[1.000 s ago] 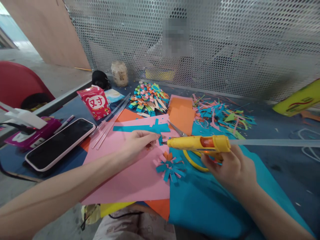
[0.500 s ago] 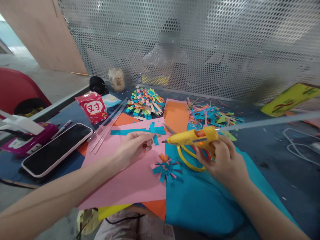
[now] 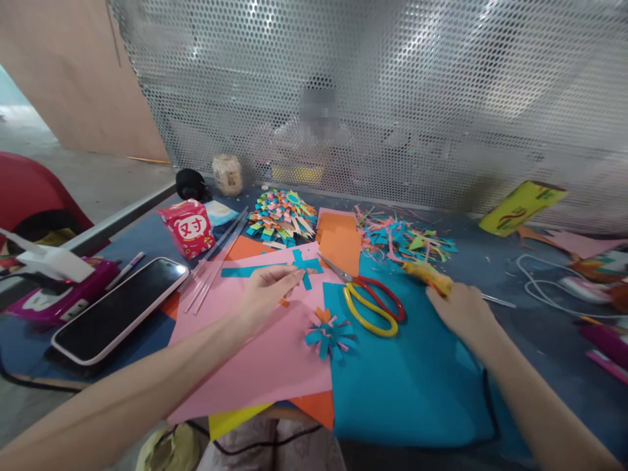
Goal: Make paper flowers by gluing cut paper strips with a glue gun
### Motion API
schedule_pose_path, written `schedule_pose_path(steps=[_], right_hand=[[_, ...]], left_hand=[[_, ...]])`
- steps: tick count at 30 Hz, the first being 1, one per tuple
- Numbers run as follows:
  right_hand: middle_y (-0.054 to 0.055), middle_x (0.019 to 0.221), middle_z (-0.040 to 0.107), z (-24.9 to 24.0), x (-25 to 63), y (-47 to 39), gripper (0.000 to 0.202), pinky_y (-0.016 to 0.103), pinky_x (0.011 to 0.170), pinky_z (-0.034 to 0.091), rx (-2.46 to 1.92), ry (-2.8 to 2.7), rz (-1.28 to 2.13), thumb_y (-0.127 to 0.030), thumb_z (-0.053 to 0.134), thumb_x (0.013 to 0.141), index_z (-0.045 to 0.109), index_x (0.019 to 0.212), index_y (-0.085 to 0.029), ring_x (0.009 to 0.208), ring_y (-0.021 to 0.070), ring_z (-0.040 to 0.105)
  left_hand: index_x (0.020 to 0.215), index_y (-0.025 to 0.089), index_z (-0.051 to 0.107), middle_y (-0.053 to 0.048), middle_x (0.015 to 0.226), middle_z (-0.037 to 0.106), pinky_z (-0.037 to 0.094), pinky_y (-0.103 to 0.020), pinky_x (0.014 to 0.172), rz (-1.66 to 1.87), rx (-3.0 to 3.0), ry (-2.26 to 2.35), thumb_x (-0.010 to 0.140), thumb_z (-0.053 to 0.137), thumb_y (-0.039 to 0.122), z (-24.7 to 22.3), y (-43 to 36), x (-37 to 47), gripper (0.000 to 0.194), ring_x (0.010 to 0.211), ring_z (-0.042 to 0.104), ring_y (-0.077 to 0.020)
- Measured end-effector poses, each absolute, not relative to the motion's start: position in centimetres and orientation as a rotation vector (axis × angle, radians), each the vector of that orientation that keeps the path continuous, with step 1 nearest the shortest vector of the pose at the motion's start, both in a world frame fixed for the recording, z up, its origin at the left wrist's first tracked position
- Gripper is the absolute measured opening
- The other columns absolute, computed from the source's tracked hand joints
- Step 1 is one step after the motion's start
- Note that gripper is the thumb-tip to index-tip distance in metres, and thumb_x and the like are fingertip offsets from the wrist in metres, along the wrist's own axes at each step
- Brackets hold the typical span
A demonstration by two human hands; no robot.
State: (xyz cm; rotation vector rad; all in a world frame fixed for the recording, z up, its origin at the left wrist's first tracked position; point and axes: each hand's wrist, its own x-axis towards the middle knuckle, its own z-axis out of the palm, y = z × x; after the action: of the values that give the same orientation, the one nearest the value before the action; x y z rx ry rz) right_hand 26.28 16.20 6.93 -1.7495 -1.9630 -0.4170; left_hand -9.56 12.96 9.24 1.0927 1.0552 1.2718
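My left hand (image 3: 269,288) pinches a small cross of blue paper strips (image 3: 306,264) above a pink paper sheet (image 3: 245,373). Over at the right, my right hand (image 3: 464,314) grips a yellow hot glue gun (image 3: 428,275), its nozzle aimed left, low over the table. A clear glue stick (image 3: 499,301) pokes out behind that hand. Between the hands lie scissors (image 3: 370,326) with one red and one yellow handle, partly on a blue paper sheet (image 3: 402,392). Nearer to me rests a fringed blue, pink and orange paper flower (image 3: 328,337).
Behind the sheets are a pile of colourful paper pieces (image 3: 282,212) and shredded strips (image 3: 402,235). A phone (image 3: 120,311), clear sticks (image 3: 206,281) and a red packet (image 3: 186,227) occupy the left. A yellow can (image 3: 520,208) and white cable (image 3: 532,288) lie right, before a perforated metal panel (image 3: 392,85).
My right hand has carried the glue gun away from the paper cross, to the right and down toward the table, uncovering the scissors. My left hand keeps its pinch on the cross.
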Motion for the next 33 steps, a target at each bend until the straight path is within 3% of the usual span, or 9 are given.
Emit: schedule_pose_path(steps=[4, 7, 11, 13, 18, 21, 25, 27, 33], right_hand=[[0.021, 0.081, 0.057, 8.2, 22.7, 15.2, 0.035, 0.044, 0.054, 0.04, -1.906, -1.874, -0.589, -0.047, 0.047, 0.084, 0.061, 0.085, -0.015, 0.075, 0.0373, 0.058], [0.015, 0.101, 0.063, 10.0, 18.4, 14.4, 0.027, 0.046, 0.075, 0.045, -1.627, -2.13, -0.446, -0.035, 0.051, 0.085, 0.06, 0.103, -0.018, 0.097, 0.0335, 0.059], [0.007, 0.088, 0.067, 11.5, 13.2, 13.1, 0.02, 0.035, 0.076, 0.047, -1.399, -2.421, 0.092, -0.026, 0.044, 0.089, 0.062, 0.087, -0.019, 0.084, 0.0207, 0.062], [0.006, 0.086, 0.065, 11.7, 11.9, 12.7, 0.015, 0.033, 0.074, 0.048, -1.41, -2.521, 0.313, -0.029, 0.051, 0.086, 0.062, 0.085, -0.018, 0.082, 0.0198, 0.062], [0.006, 0.113, 0.06, 11.8, 12.8, 12.5, 0.022, 0.037, 0.095, 0.045, -1.098, -2.708, 0.615, -0.021, 0.053, 0.083, 0.058, 0.105, -0.024, 0.112, 0.0205, 0.053], [0.007, 0.126, 0.055, 11.7, 14.1, 12.6, 0.042, 0.043, 0.103, 0.04, -0.981, -2.817, 0.639, -0.02, 0.059, 0.079, 0.052, 0.12, -0.026, 0.122, 0.0232, 0.047], [0.01, 0.133, 0.053, 11.2, 14.1, 12.3, 0.065, 0.049, 0.103, 0.04, -1.042, -2.821, 0.524, -0.037, 0.073, 0.07, 0.049, 0.129, -0.025, 0.129, 0.031, 0.042], [0.011, 0.131, 0.055, 10.9, 13.5, 12.4, 0.057, 0.051, 0.103, 0.039, -0.982, -2.852, 0.468, -0.042, 0.07, 0.074, 0.053, 0.125, -0.023, 0.126, 0.0307, 0.045], [0.009, 0.124, 0.063, 9.6, 13.2, 13.1, 0.036, 0.044, 0.1, 0.046, -0.75, -2.88, 0.333, -0.027, 0.059, 0.085, 0.058, 0.121, -0.022, 0.117, 0.0236, 0.056]], left_hand=[[0.059, 0.017, 0.067, 0.0, 0.062, 0.058, 0.036, -0.025, 0.056, 1.375, 1.307, 1.097, 0.064, 0.072, 0.036, 9.9, 12.5, -9.4, 0.02, 0.06, 0.047, -0.0112], [0.057, 0.018, 0.066, -0.001, 0.063, 0.057, 0.039, -0.026, 0.06, 1.397, 1.448, 1.049, 0.069, 0.068, 0.031, 10.2, 12.0, -9.3, 0.018, 0.062, 0.05, -0.0127], [0.057, 0.018, 0.066, -0.001, 0.063, 0.055, 0.039, -0.025, 0.06, 1.351, 1.593, 1.026, 0.074, 0.063, 0.026, 10.2, 11.8, -9.4, 0.019, 0.062, 0.05, -0.0126], [0.059, 0.018, 0.066, -0.001, 0.063, 0.053, 0.038, -0.025, 0.06, 1.364, 1.606, 1.057, 0.075, 0.062, 0.026, 9.9, 12.1, -9.6, 0.018, 0.062, 0.049, -0.0121], [0.065, 0.018, 0.068, -0.001, 0.067, 0.056, 0.039, -0.025, 0.061, 1.392, 1.481, 1.11, 0.075, 0.062, 0.031, 9.0, 12.8, -9.8, 0.018, 0.065, 0.051, -0.0129], [0.067, 0.018, 0.069, -0.002, 0.073, 0.06, 0.041, -0.025, 0.062, 1.391, 1.397, 1.113, 0.075, 0.063, 0.033, 8.7, 13.0, -9.7, 0.018, 0.068, 0.054, -0.0134], [0.067, 0.018, 0.07, -0.003, 0.073, 0.061, 0.041, -0.026, 0.063, 1.378, 1.416, 1.095, 0.075, 0.063, 0.032, 8.6, 13.0, -9.6, 0.018, 0.069, 0.055, -0.0136], [0.066, 0.018, 0.07, -0.002, 0.071, 0.061, 0.041, -0.025, 0.061, 1.384, 1.418, 1.104, 0.074, 0.063, 0.031, 8.7, 13.0, -9.6, 0.017, 0.066, 0.053, -0.0128], [0.066, 0.018, 0.069, -0.002, 0.074, 0.063, 0.042, -0.025, 0.064, 1.377, 1.367, 1.12, 0.073, 0.063, 0.031, 9.0, 13.0, -9.6, 0.016, 0.07, 0.055, -0.0134]])
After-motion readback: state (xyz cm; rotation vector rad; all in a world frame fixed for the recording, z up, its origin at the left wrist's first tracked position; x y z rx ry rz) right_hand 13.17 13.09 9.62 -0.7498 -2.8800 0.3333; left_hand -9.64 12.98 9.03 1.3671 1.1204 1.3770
